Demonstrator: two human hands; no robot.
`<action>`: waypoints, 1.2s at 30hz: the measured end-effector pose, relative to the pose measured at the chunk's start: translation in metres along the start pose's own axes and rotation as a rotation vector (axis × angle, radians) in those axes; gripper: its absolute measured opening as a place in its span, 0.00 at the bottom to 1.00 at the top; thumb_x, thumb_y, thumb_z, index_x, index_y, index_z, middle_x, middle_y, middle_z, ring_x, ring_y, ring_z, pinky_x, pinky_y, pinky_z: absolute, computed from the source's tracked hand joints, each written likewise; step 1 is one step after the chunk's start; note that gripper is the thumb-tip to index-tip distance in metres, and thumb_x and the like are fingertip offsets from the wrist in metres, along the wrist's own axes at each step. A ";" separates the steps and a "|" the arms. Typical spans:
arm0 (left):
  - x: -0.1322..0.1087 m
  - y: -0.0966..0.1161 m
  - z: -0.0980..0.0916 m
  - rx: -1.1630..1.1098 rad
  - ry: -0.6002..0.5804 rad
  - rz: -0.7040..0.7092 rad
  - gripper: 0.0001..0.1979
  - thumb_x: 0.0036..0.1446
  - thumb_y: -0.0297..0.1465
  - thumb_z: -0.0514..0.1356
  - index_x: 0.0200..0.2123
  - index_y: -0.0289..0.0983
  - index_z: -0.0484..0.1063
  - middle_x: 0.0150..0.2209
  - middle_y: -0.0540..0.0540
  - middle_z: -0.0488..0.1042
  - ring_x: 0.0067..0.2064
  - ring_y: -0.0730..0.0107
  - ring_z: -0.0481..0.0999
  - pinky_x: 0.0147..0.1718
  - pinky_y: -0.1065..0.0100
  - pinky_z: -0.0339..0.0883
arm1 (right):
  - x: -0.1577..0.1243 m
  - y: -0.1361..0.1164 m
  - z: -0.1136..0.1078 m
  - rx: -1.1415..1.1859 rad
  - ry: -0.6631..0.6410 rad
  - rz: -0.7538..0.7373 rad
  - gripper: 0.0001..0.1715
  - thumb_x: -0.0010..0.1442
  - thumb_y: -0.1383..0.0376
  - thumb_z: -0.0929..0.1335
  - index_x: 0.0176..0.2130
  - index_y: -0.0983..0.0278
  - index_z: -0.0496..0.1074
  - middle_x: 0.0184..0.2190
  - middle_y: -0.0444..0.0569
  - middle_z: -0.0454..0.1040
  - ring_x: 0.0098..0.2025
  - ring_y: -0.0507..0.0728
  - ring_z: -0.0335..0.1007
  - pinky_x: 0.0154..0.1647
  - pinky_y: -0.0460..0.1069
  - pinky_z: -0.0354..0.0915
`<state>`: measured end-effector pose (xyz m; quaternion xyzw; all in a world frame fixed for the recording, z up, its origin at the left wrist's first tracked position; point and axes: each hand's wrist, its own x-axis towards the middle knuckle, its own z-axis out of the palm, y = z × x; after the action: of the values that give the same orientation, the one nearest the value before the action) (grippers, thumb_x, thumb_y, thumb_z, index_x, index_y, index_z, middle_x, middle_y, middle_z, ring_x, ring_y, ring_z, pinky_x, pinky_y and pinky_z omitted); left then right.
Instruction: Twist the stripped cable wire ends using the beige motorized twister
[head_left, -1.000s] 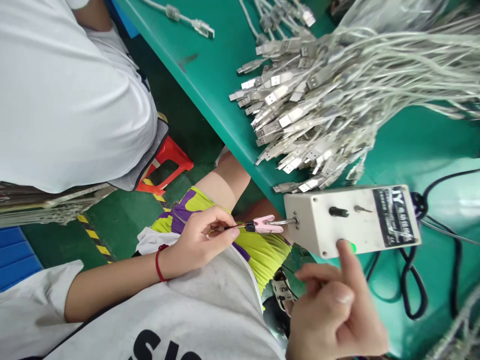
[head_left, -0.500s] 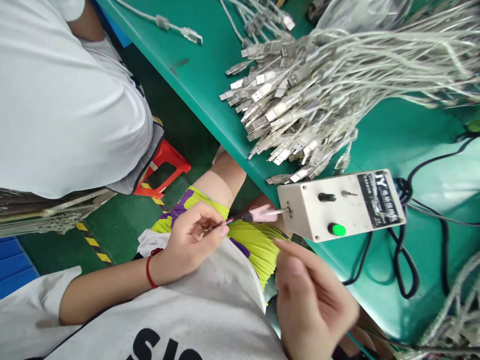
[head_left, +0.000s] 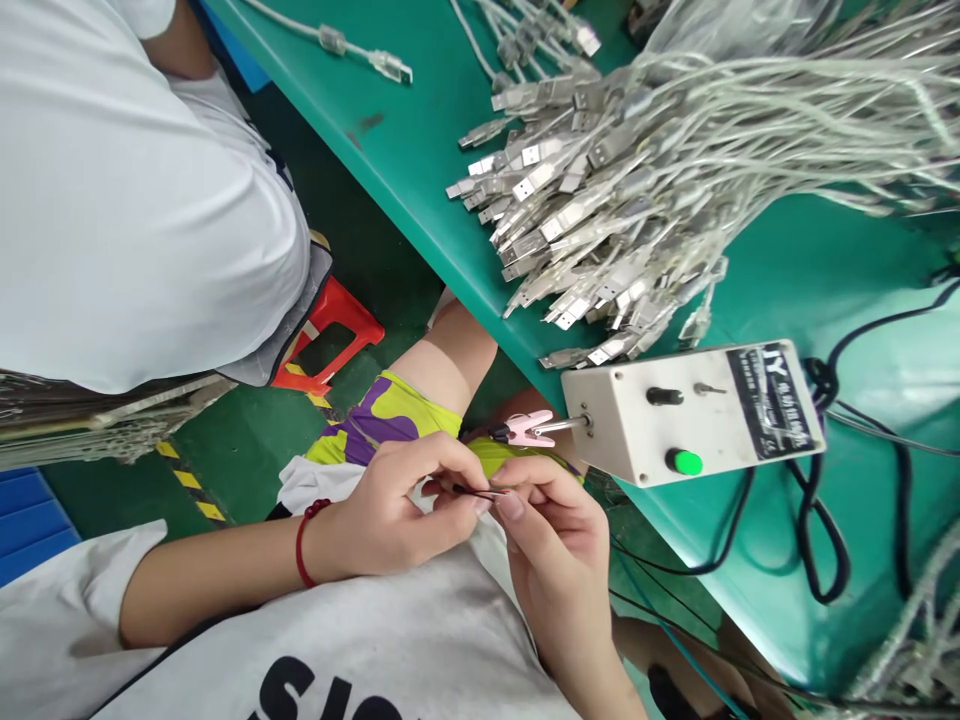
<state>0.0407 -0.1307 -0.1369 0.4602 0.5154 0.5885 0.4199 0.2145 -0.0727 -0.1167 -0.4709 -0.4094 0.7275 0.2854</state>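
Note:
My left hand [head_left: 409, 505], with a red bracelet at its wrist, pinches thin dark wires [head_left: 476, 491] between thumb and fingertips. From the right, my right hand [head_left: 559, 540] closes thumb and forefinger on the other end of the same thin wires, where a reddish tip shows. Just beyond the hands, a pink clip [head_left: 527, 429] sits on the metal shaft of a white box [head_left: 690, 415] with a black knob and a green button. The clip touches neither hand.
Many clear USB cables [head_left: 585, 215] lie heaped on the green table [head_left: 420, 180]. Black cords [head_left: 832, 540] run beside the box. A person in a white shirt [head_left: 142, 190] sits at the left by a red stool [head_left: 337, 335]. More cables lie at the lower right.
My right hand has moved left from near the box and now pinches the wires beside my left hand. The wires have come away from the pink clip, which has stopped looking blurred.

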 end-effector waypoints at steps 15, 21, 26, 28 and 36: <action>0.008 -0.005 -0.003 -0.100 -0.090 0.012 0.06 0.69 0.23 0.69 0.43 0.41 0.78 0.34 0.51 0.80 0.29 0.74 0.73 0.30 0.73 0.71 | 0.011 0.000 0.006 0.160 -0.020 0.072 0.10 0.65 0.56 0.84 0.38 0.57 0.88 0.22 0.36 0.61 0.25 0.49 0.43 0.29 0.47 0.55; 0.009 -0.012 -0.003 -0.098 -0.110 -0.040 0.09 0.65 0.21 0.69 0.43 0.40 0.79 0.35 0.50 0.81 0.30 0.74 0.75 0.32 0.73 0.71 | 0.021 0.003 0.006 0.118 0.026 0.039 0.23 0.71 0.44 0.78 0.36 0.60 0.87 0.18 0.39 0.61 0.23 0.51 0.51 0.29 0.49 0.54; 0.011 -0.014 -0.005 -0.081 -0.032 -0.068 0.09 0.64 0.20 0.68 0.42 0.40 0.79 0.34 0.50 0.82 0.31 0.74 0.76 0.32 0.75 0.70 | 0.032 0.015 0.003 0.001 0.138 -0.001 0.40 0.71 0.32 0.72 0.27 0.62 0.83 0.16 0.44 0.65 0.21 0.52 0.54 0.26 0.52 0.51; 0.011 -0.015 -0.005 -0.099 0.001 -0.090 0.09 0.64 0.20 0.68 0.42 0.40 0.79 0.34 0.51 0.82 0.31 0.75 0.76 0.32 0.76 0.71 | 0.034 0.020 0.001 -0.070 0.197 -0.028 0.42 0.71 0.30 0.71 0.28 0.62 0.82 0.17 0.44 0.66 0.23 0.54 0.58 0.27 0.52 0.53; 0.016 -0.017 -0.003 -0.218 0.103 -0.223 0.07 0.64 0.22 0.70 0.39 0.40 0.78 0.30 0.53 0.79 0.29 0.77 0.76 0.30 0.78 0.70 | 0.043 0.020 -0.002 0.121 0.163 -0.031 0.30 0.68 0.39 0.79 0.50 0.61 0.88 0.23 0.41 0.66 0.27 0.53 0.57 0.31 0.50 0.55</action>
<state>0.0347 -0.1137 -0.1522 0.3210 0.5170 0.6137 0.5030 0.1987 -0.0477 -0.1532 -0.5040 -0.3474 0.7058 0.3567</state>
